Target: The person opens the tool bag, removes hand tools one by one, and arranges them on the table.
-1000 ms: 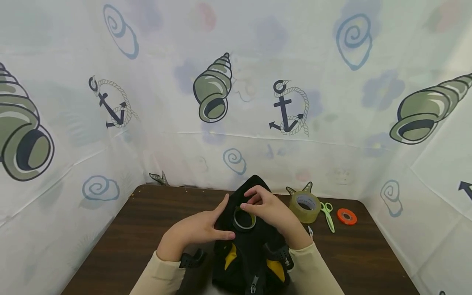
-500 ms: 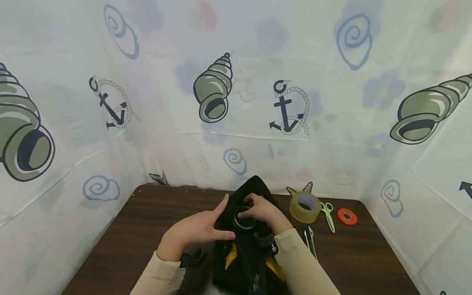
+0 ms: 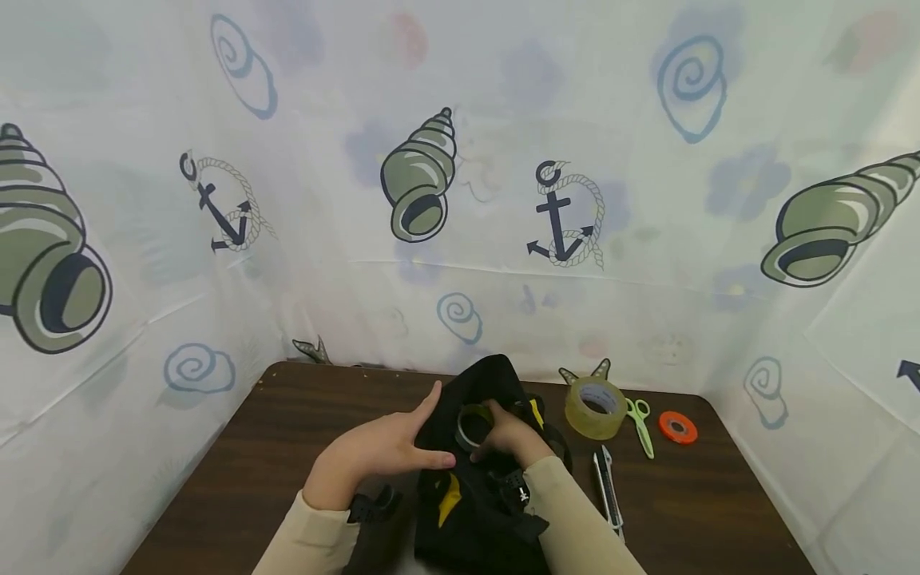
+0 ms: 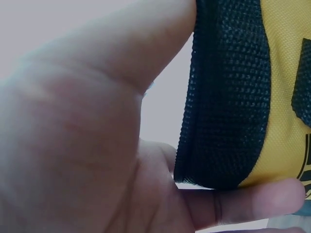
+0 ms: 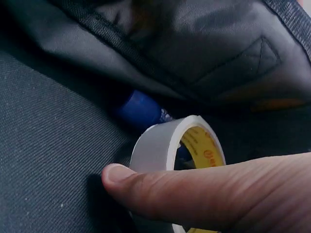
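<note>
A black bag with yellow panels [image 3: 489, 379] lies on the table in front of me. My left hand [image 3: 381, 449] rests at its left side, thumb and index finger straight and spread. Against the bag's black-trimmed edge [image 4: 226, 97], a straight finger lies along the yellow cloth in the left wrist view. My right hand [image 3: 513, 438] reaches into the bag and holds a roll of grey tape [image 5: 154, 145] with a yellow core. The thumb crosses the roll's side; the other fingers are hidden. Just behind the roll lies a blue cylindrical object [image 5: 138, 110], partly covered.
To the right on the brown table [image 3: 704, 495] are a large roll of clear tape [image 3: 578, 411], light green scissors [image 3: 642, 435] and an orange ring-shaped roll [image 3: 677, 427]. A utility knife [image 3: 607, 487] lies beside my right sleeve. Patterned white cloth [image 3: 496, 303] hangs around the table.
My right hand has moved down and left into the bag, around the right side of the tape roll. The bag's right side has shifted and the utility knife now shows. My left hand stays put.
</note>
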